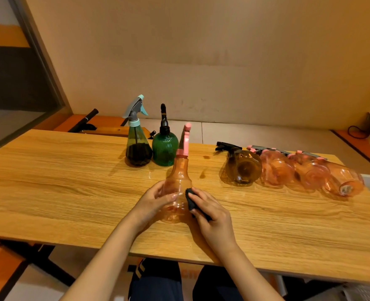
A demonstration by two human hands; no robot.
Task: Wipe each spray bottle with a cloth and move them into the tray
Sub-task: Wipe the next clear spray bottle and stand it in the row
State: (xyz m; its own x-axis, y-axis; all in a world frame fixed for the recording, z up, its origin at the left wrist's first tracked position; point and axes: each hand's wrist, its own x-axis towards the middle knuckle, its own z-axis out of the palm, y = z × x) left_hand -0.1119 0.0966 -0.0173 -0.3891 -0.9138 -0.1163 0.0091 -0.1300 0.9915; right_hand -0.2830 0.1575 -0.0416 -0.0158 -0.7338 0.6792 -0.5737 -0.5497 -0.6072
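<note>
Wiping in progress: left hand grips the belly of a clear orange plastic spray bottle with pink trigger head, upright on the wooden table; right hand, touching the bottle's other side, presses a small dark cloth against it. Beyond the hands stand a teal-capped dark bottle and a ribbed green bottle. Far right of the right hand lie four bottles; no tray is discernible. Risks: slick plastic twisting free under cloth pressure; a toppling bottle striking the standing pair.
</note>
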